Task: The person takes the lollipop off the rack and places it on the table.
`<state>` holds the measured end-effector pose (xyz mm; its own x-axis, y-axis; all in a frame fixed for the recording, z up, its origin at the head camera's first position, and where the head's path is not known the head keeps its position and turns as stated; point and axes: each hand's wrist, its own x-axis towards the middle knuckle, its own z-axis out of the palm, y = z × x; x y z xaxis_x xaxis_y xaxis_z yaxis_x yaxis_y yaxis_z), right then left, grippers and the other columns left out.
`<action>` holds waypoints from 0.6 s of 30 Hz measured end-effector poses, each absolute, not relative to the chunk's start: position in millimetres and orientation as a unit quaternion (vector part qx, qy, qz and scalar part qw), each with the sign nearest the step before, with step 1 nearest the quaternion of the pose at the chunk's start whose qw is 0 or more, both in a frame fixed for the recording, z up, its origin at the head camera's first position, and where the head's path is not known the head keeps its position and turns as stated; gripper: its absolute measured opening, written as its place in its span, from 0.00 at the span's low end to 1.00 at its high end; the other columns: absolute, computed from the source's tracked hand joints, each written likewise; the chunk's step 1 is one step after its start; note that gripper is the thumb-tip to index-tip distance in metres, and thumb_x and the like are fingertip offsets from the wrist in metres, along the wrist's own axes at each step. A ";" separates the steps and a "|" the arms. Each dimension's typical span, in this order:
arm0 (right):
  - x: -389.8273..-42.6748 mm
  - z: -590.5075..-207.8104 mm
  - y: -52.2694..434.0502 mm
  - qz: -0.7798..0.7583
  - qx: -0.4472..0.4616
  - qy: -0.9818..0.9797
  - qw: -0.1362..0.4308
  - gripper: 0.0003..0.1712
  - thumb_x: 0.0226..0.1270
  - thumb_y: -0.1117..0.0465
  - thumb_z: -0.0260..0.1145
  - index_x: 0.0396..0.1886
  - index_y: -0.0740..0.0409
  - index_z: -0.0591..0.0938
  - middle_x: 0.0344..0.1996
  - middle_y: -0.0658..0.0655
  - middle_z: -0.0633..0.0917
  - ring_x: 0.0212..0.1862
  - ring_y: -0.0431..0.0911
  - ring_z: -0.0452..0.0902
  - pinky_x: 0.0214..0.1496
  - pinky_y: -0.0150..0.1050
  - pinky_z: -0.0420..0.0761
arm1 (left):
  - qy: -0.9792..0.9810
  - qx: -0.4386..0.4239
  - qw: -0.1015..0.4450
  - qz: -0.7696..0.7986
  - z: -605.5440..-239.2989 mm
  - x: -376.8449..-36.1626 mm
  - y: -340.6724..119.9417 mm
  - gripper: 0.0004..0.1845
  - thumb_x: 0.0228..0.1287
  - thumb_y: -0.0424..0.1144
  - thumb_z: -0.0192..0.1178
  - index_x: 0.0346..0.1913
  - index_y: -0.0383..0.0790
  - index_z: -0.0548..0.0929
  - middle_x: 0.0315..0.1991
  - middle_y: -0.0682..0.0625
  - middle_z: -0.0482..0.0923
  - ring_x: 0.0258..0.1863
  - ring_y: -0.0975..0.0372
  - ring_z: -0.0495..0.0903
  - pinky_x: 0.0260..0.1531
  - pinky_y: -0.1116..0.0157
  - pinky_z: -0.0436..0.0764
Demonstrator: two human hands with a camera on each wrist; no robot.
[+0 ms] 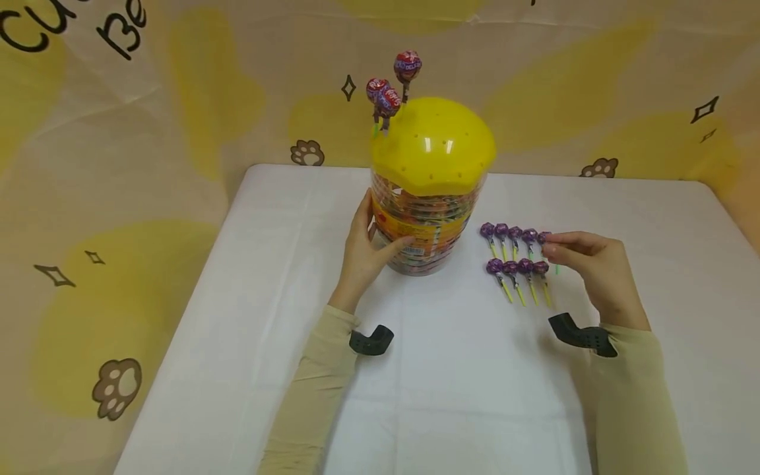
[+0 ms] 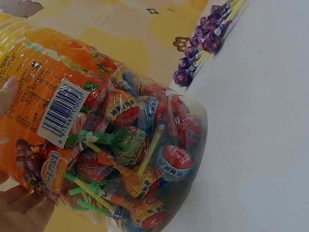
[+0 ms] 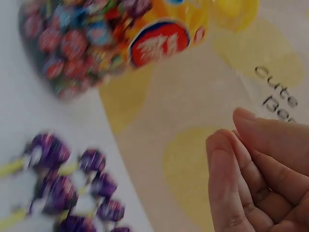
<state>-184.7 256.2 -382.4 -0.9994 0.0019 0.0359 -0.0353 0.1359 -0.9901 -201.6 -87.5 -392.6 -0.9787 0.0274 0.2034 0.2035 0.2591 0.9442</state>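
A clear plastic jar (image 1: 415, 231) full of wrapped lollipops stands on the table under a domed yellow lid (image 1: 439, 142) dotted with small holes. Three lollipops (image 1: 388, 101) stick up from the lid's left side. My left hand (image 1: 362, 257) grips the jar's left side, thumb across the front; the left wrist view shows curled fingers (image 2: 26, 210) beside the label. To the right lie purple-wrapped lollipops in two rows, a back row (image 1: 501, 231) and a front row (image 1: 510, 267). My right hand (image 1: 602, 274) hovers by their right end, thumb and forefinger apart with nothing between them in the right wrist view.
The table (image 1: 463, 389) has a white cover. A cream and yellow printed cloth (image 1: 552, 86) with paw prints hangs behind and to the left. Black wrist mounts (image 1: 372, 341) sit on both sleeves.
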 end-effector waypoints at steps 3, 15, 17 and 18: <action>-186.4 -368.4 241.4 0.699 0.032 -0.714 0.037 0.12 0.57 0.70 0.69 0.41 0.72 0.83 0.33 0.52 0.87 0.35 0.43 0.82 0.44 0.26 0.80 | -0.789 -0.073 0.074 -0.605 -392.5 -200.9 -86.9 0.53 0.53 0.38 0.71 0.75 0.40 0.46 0.73 0.45 0.48 0.71 0.57 0.52 0.68 0.62 0.59; -200.0 -307.1 188.3 0.748 0.126 -0.647 0.078 0.14 0.56 0.74 0.69 0.41 0.78 0.81 0.31 0.60 0.86 0.34 0.50 0.82 0.44 0.34 0.82 | -0.790 -0.078 0.079 -0.603 -393.7 -201.6 -86.4 0.53 0.53 0.38 0.71 0.74 0.39 0.46 0.73 0.44 0.48 0.71 0.57 0.53 0.68 0.62 0.59; -201.8 -298.7 181.6 0.753 0.135 -0.640 0.080 0.14 0.55 0.74 0.69 0.41 0.78 0.81 0.32 0.61 0.86 0.34 0.51 0.82 0.45 0.35 0.82 | -0.790 -0.078 0.080 -0.602 -393.8 -201.6 -86.7 0.53 0.53 0.38 0.71 0.74 0.39 0.46 0.73 0.44 0.48 0.71 0.57 0.53 0.68 0.62 0.59; -202.6 -294.9 178.2 0.754 0.140 -0.636 0.081 0.14 0.55 0.74 0.69 0.41 0.78 0.81 0.32 0.61 0.86 0.35 0.51 0.82 0.46 0.35 0.82 | -0.791 -0.078 0.081 -0.602 -393.9 -201.7 -86.9 0.53 0.53 0.38 0.71 0.74 0.39 0.46 0.73 0.44 0.48 0.71 0.56 0.53 0.68 0.62 0.59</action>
